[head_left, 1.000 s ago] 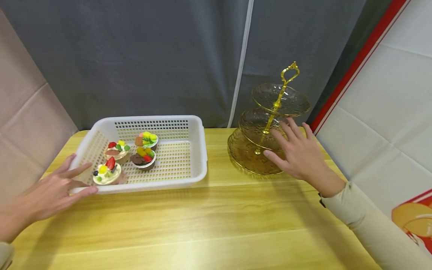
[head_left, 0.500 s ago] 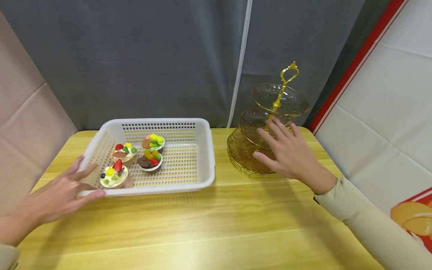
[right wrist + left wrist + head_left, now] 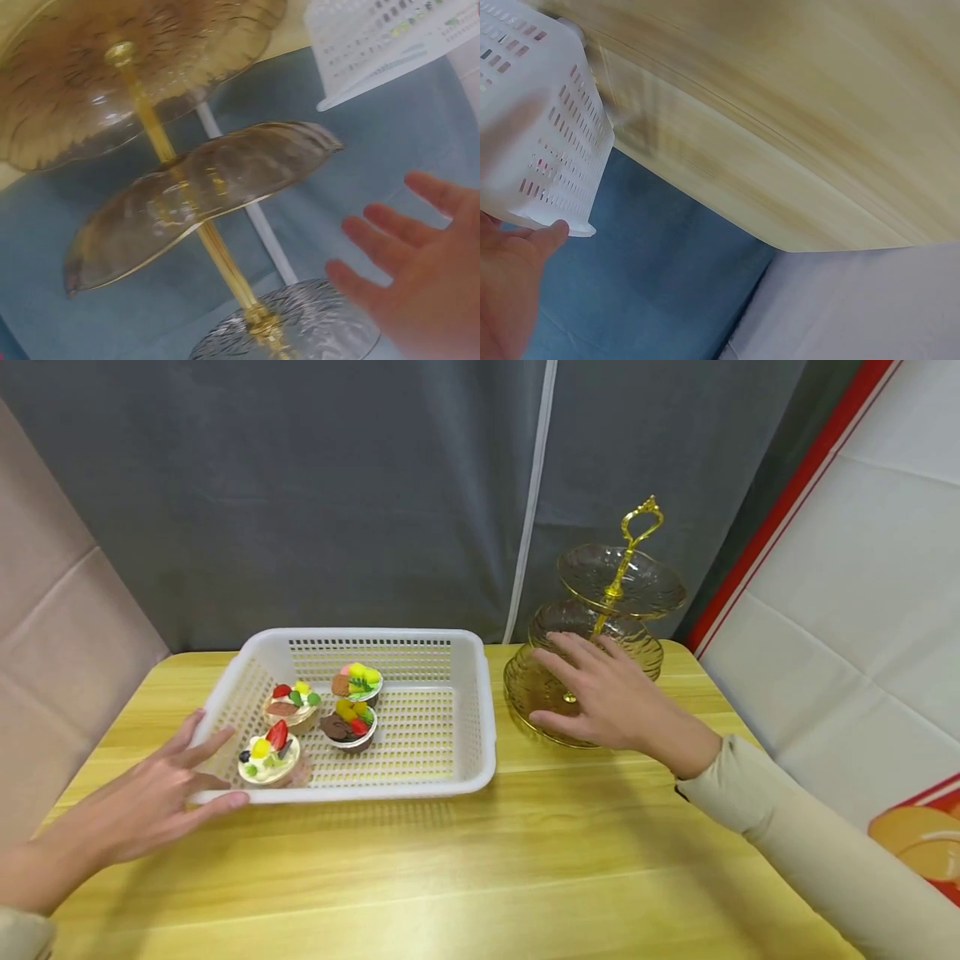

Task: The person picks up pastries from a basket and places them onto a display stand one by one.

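Observation:
In the head view, my left hand holds the front left corner of a white plastic basket, its thumb along the front rim and other fingers over the side. Several fruit-topped cupcakes sit in the basket's left half, among them a chocolate one and a cream one with a strawberry. To the right stands a three-tier cake stand with amber-tinted plates and a gold handle. My right hand hovers in front of its lower tiers, fingers spread, holding nothing. The right wrist view shows the fingers apart from the plates.
Everything stands on a light wooden table. Behind it hangs a grey curtain with a pale vertical strip. A white panel with red edging closes off the right, and a pinkish panel the left.
The basket, cupcakes inside, has slid right and slightly nearer together with my left hand. My right hand has moved left across the front of the cake stand, which stays put.

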The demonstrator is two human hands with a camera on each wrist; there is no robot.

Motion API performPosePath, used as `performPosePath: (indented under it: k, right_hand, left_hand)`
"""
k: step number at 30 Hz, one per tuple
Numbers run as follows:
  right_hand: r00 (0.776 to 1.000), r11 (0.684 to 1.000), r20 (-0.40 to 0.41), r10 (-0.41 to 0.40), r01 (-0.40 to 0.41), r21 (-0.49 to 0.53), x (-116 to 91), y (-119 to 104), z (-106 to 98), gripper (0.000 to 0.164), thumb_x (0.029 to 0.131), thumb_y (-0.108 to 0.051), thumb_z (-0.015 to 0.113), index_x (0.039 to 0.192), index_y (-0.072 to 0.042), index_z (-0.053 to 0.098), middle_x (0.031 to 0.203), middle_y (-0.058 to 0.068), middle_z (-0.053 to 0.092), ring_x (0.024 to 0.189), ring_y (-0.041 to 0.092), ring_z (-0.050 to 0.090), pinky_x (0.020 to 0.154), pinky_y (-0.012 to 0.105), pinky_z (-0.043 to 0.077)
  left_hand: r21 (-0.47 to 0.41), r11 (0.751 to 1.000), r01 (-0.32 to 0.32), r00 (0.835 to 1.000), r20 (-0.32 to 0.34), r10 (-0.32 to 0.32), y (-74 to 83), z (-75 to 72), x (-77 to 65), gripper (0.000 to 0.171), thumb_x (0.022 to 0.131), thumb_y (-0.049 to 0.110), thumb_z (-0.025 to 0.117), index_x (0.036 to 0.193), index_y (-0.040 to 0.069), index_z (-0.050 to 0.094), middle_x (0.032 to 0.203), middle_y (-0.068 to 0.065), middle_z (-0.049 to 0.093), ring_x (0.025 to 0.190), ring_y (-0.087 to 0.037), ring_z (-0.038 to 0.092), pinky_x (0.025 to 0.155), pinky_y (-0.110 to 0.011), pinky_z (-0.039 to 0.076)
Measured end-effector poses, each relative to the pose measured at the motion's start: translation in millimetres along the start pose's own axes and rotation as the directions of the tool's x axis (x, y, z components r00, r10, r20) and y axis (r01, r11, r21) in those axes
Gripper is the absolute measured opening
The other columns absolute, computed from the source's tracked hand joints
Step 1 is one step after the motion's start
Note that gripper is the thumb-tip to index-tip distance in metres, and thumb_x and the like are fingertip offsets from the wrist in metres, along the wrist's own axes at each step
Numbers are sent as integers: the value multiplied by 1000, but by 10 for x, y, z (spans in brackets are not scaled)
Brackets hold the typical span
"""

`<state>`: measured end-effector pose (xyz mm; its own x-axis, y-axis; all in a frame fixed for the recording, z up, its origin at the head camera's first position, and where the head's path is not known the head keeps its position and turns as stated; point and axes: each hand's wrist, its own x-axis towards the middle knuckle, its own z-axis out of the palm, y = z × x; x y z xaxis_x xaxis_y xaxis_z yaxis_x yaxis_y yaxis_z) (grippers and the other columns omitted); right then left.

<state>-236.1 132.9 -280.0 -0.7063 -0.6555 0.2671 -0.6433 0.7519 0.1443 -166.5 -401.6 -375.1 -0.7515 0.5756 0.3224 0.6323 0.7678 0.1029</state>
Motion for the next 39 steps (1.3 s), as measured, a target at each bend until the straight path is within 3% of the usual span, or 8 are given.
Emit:
performPosePath:
  k: [8,13,20,24,27,33,37,39]
  right_hand:
    - [997,992,37,-67,63,107,234,-159,-54,80,89,-65,58,150,-15,44,152,15,43,137,34,44,110,55,32]
    - [994,973,77,-71,52,223,360,-244,-72,82,88,-65,61,152,-17,41,152,10,43,133,35,49,106,55,38]
    - [972,907,219,-90,-11,421,527,-334,-62,89,85,-66,64,155,-18,35,157,3,37,141,25,41,109,49,37]
    - [959,859,245,-140,-5,512,645,-376,-47,89,84,-62,68,154,-16,37,155,-1,39,142,19,38,112,43,33]
    - [951,828,259,-168,-7,561,728,-411,-45,89,83,-58,72,153,-15,37,153,-2,43,137,17,43,110,41,36]
    - [934,796,295,-201,-19,604,884,-493,-37,89,83,-54,75,153,-15,38,151,-4,45,131,14,49,106,38,39]
    - [927,773,302,-224,-20,634,995,-549,3,89,83,-48,78,153,-11,38,153,-2,43,133,17,49,109,38,37]
    - [924,765,298,-240,-9,644,1051,-574,30,89,82,-46,79,152,-9,38,154,1,43,133,20,50,109,39,37]
  left_hand:
    - [1,1000,-13,1000,-5,13,-7,-7,13,30,83,38,77,86,7,81,141,-33,48,149,-46,3,114,-27,-2]
    - [2,1000,-21,1000,-6,21,-15,-13,24,31,83,38,77,86,7,81,141,-33,48,149,-46,3,113,-28,-1]
    - [9,1000,-22,1000,2,22,11,-11,45,32,84,40,77,86,9,81,143,-33,47,149,-47,3,112,-24,-1]
    - [8,1000,-14,1000,3,14,43,-8,48,32,84,42,76,86,10,81,143,-33,46,149,-46,2,112,-27,0]
    - [8,1000,-10,1000,1,10,54,-8,45,31,84,42,76,87,11,81,143,-34,46,149,-47,3,114,-30,1]
    - [14,1000,12,1000,6,-12,51,-17,28,33,84,44,76,86,11,82,142,-33,47,148,-50,5,115,-46,16]
    - [34,999,7,1000,11,-7,40,-32,27,36,83,48,75,85,12,82,140,-34,49,146,-54,9,104,-63,32]
    - [46,999,0,1000,15,-1,36,-42,29,38,82,50,75,85,13,82,139,-34,50,144,-56,11,92,-69,40]
